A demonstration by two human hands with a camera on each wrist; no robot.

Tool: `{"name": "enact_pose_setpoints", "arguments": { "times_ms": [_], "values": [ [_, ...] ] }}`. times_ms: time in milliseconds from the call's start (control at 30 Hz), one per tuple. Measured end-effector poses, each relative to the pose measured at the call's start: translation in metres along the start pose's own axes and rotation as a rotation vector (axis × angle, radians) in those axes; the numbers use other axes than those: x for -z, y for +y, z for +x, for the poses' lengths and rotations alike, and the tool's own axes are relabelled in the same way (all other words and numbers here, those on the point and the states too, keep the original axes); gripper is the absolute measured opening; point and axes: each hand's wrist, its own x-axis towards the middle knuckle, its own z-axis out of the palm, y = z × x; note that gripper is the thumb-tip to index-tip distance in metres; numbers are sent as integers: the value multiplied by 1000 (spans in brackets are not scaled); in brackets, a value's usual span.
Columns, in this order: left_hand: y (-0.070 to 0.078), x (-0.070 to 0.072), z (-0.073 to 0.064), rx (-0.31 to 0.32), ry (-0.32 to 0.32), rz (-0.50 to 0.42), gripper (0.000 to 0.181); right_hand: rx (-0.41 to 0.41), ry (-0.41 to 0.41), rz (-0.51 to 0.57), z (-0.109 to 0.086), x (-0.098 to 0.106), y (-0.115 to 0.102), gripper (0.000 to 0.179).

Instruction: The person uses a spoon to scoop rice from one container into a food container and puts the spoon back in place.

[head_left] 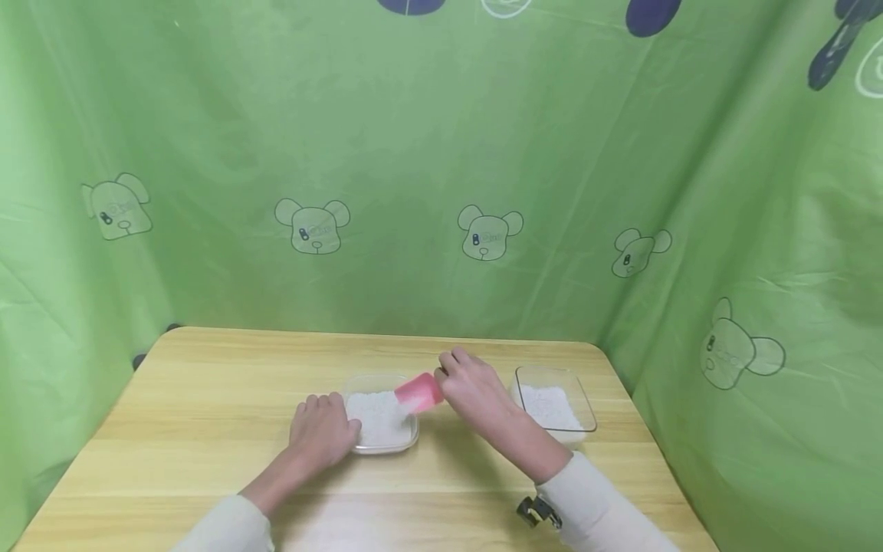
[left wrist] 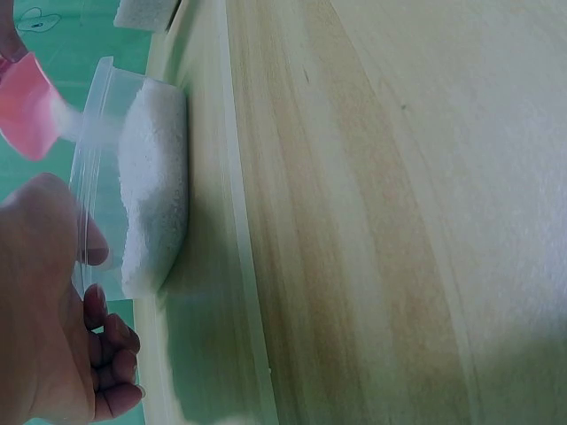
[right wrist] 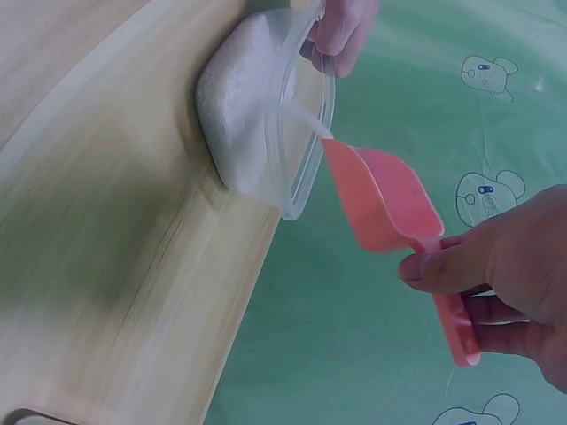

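My right hand (head_left: 479, 395) grips the handle of a pink scoop (right wrist: 390, 199), thumb on one side and fingers curled round the other. The scoop tilts over a clear plastic container (head_left: 386, 451), and a stream of white grains (right wrist: 306, 119) falls from its lip inside. White granular stuff (left wrist: 155, 177) lies heaped in that container, which stands on the table. At the container's left side, my left hand (head_left: 320, 431) pinches the rim between thumb and curled fingers. Both hands show in the head view.
To the right, beneath my right forearm, stands a second clear container (head_left: 586, 414) with a dark rim, holding more white grains (head_left: 548, 406). The wooden table (head_left: 228, 429) is bounded by a green curtain (head_left: 400, 153) at the back and sides.
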Motion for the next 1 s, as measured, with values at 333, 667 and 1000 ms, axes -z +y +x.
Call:
{"name": "enact_pose_setpoints", "arguments": {
  "times_ms": [333, 667, 1000],
  "values": [
    [0, 0, 0, 6, 3, -2, 26, 29, 49, -49, 0, 1, 1, 21],
    [0, 0, 0, 5, -4, -16, 23, 8, 39, -78, -9, 2, 6, 21],
    [-1, -2, 2, 4, 9, -28, 24, -23, 40, -89, -22, 1, 18, 21]
  ]
}}
